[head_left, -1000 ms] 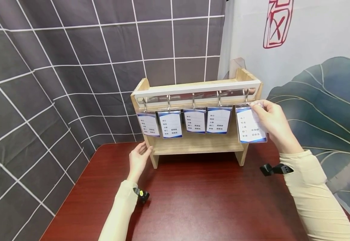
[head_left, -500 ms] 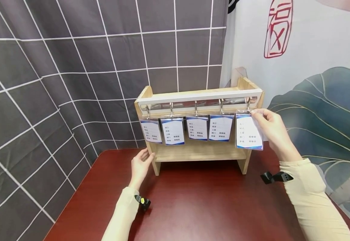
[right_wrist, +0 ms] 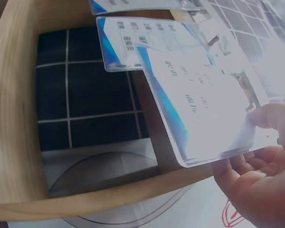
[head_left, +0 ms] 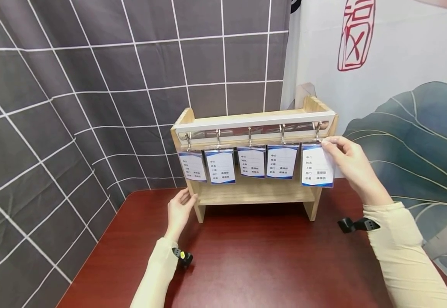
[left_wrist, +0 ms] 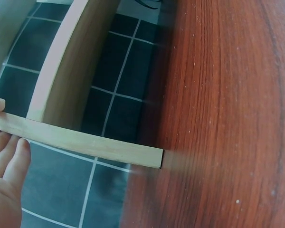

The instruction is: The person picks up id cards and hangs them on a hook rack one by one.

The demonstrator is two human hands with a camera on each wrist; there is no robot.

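Note:
A small wooden shelf [head_left: 254,196] stands on the table, with a white hook rail along its upper front. Several name badges in clear sleeves hang from the rail's metal hooks, one of them a white-and-blue badge [head_left: 249,162] at the middle. At the right end my right hand [head_left: 349,164] pinches the top right corner of the rightmost badge [head_left: 316,166], just under its hook [head_left: 318,129]. In the right wrist view, the thumb is over that badge and the fingers behind it. My left hand [head_left: 179,214] grips the shelf's left side panel [left_wrist: 85,142] low down, thumb and fingers on opposite faces.
The dark red table [head_left: 254,256] extends in front of the shelf. Behind hangs a dark grid-patterned curtain [head_left: 150,64], and to the right a pale printed cloth [head_left: 400,51]. Each wrist wears a small black camera, such as the right one [head_left: 358,224].
The rightmost badge has gone from slightly tilted to hanging straighter, with my right hand still at its corner. My left hand keeps its grip on the shelf. The head view has shifted slightly.

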